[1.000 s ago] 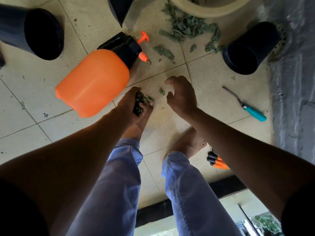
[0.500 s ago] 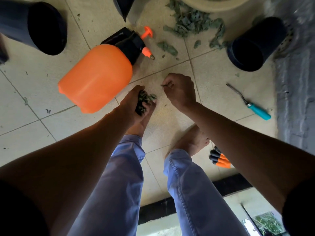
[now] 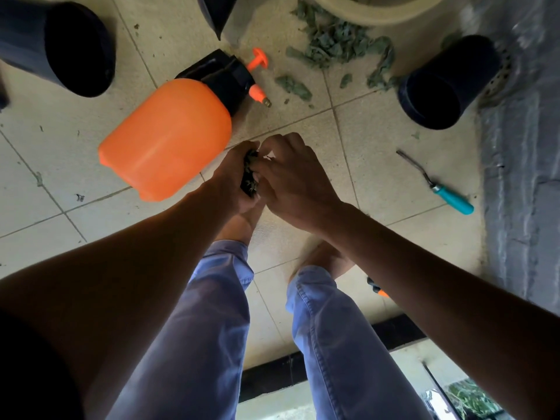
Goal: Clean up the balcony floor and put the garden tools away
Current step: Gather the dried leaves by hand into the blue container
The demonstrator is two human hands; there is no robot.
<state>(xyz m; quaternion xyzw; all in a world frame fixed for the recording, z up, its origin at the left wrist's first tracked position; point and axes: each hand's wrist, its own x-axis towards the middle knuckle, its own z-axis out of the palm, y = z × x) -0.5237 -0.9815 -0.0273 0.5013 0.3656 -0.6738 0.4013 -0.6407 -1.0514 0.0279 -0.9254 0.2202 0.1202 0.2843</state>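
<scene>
My left hand point(image 3: 233, 177) is closed around a clump of dark green leaves point(image 3: 250, 174), low over the tiled floor point(image 3: 378, 140). My right hand point(image 3: 295, 180) presses against it from the right, its fingers curled at the clump. A pile of loose green leaves point(image 3: 336, 45) lies on the tiles further ahead. An orange spray bottle point(image 3: 168, 136) with a black pump top lies on its side just left of my hands. To the right rests a small tool with a teal handle point(image 3: 451, 197). Orange-and-black tool handles point(image 3: 377, 289) peek out under my right forearm.
One black pot point(image 3: 69, 47) lies on its side at the top left, another black pot point(image 3: 439, 86) at the top right. A cream planter rim point(image 3: 378, 10) sits at the top edge. A grey wall point(image 3: 521, 177) bounds the right side. My bare feet and blue trouser legs stand below.
My right hand picked a leaf scrap off the tile and moved left, joining my left hand at the clump. Both hands now touch.
</scene>
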